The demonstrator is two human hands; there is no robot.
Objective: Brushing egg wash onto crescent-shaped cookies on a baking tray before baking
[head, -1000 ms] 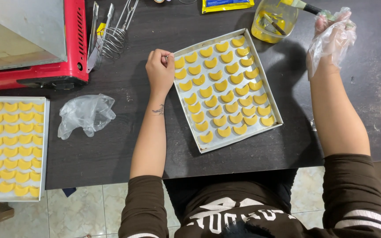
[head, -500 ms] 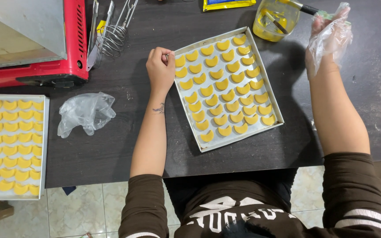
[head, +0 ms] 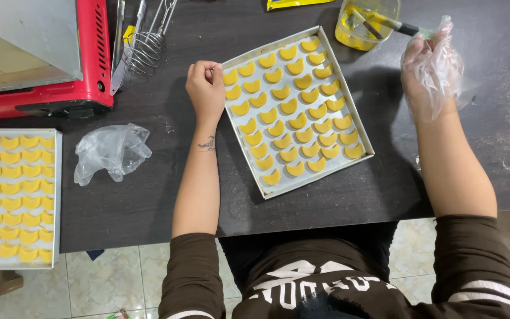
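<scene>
Nothing had moved: left hand [head: 206, 90] stayed pinching one tray [head: 358, 127] of 32 crescents; gloved right hand [head: 429, 74] gripped one brush [head: 394, 25].

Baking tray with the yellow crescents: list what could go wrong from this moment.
1. The left hand grips only the corner of the baking tray; a tug could slide it and jostle the crescent pieces.
2. The right hand, in a loose plastic glove, holds the brush resting in the container of yellow liquid; lifting it may drip or tip the container.
</scene>
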